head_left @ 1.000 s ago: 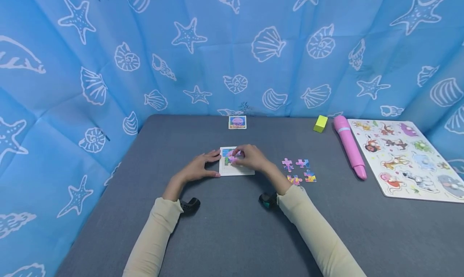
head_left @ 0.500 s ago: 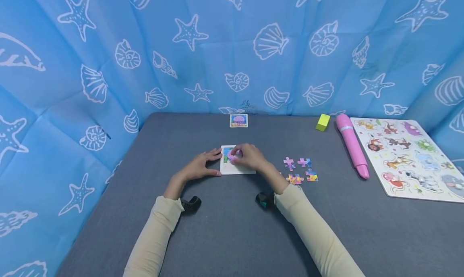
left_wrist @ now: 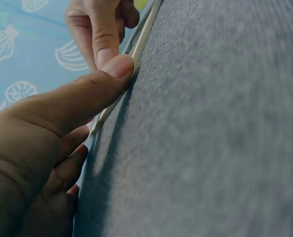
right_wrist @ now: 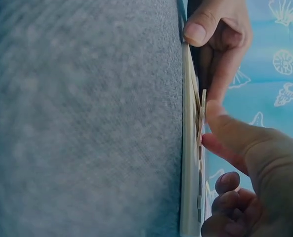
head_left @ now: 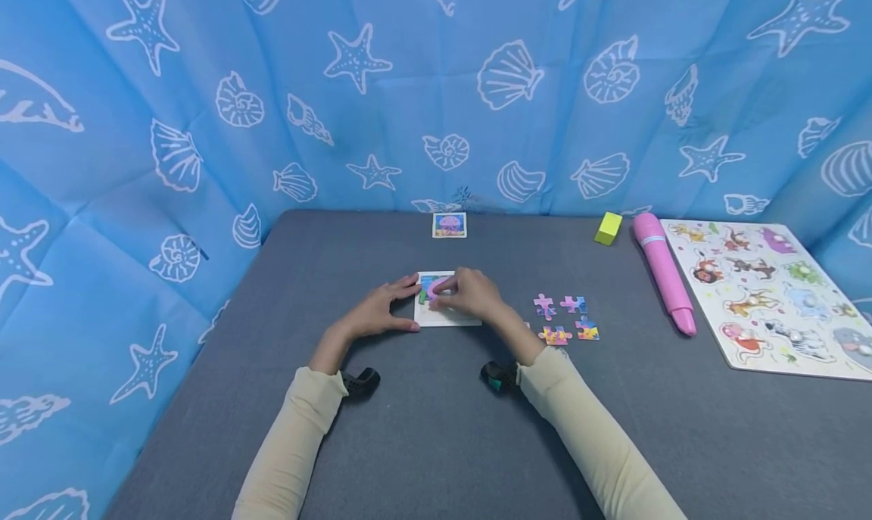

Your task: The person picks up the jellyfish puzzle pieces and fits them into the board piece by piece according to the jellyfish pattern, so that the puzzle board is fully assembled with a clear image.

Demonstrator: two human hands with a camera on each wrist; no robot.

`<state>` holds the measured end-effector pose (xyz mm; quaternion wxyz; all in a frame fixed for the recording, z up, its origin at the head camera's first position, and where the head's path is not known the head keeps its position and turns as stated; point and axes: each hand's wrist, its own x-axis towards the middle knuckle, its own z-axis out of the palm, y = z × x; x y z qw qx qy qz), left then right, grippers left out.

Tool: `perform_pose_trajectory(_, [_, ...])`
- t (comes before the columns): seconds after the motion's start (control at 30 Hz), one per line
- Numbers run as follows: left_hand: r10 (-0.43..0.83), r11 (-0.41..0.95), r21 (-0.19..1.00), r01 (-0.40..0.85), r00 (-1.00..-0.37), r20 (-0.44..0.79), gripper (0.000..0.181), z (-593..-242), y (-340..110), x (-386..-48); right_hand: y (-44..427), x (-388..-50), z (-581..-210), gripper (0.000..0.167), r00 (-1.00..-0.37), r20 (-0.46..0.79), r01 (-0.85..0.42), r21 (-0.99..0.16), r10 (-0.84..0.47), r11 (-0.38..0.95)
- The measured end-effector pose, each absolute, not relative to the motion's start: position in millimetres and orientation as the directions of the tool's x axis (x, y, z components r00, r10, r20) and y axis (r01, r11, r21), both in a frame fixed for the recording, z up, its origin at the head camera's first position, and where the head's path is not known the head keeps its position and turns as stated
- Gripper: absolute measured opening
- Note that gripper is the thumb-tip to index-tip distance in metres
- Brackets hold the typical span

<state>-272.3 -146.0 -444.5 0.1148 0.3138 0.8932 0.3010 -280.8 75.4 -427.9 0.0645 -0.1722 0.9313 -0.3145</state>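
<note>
A small white puzzle tray with a partly filled jellyfish picture lies mid-table. My left hand holds its left side, thumb at the near corner and fingers toward the far one. In the left wrist view, the left thumb presses the tray's edge. My right hand reaches over the tray and pinches a pink puzzle piece. From the right wrist, that piece shows edge-on, slightly tilted at the tray's top face, between thumb and finger. The right hand hides much of the picture.
Several loose puzzle pieces lie right of the tray, one partly behind the right forearm. A jellyfish picture card sits at the back edge. Farther right are a yellow-green block, a pink pen-shaped toy and an animal peg board.
My right fingertips have shifted slightly left over the tray with the pink piece. The left hand stays at the tray's left side. The head view has tilted slightly.
</note>
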Motion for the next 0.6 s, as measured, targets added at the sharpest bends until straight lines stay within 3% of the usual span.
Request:
perform_pose_trajectory(0.3, [0.635,0.619,0.609,0.496,-0.772,-0.017,0.074,-444.4,-143.9,-271.2,72.8,-276.7,-427.2,0.03,-0.927,0.034,-0.333,-0.534,-0.374,0.777])
perform_pose_trajectory(0.6, [0.633,0.613,0.621,0.488,-0.774,-0.017,0.072,-443.0,-142.5,-270.4,74.1,-276.1,-428.3,0.023,-0.918,0.041,-0.349,-0.557,-0.395,0.754])
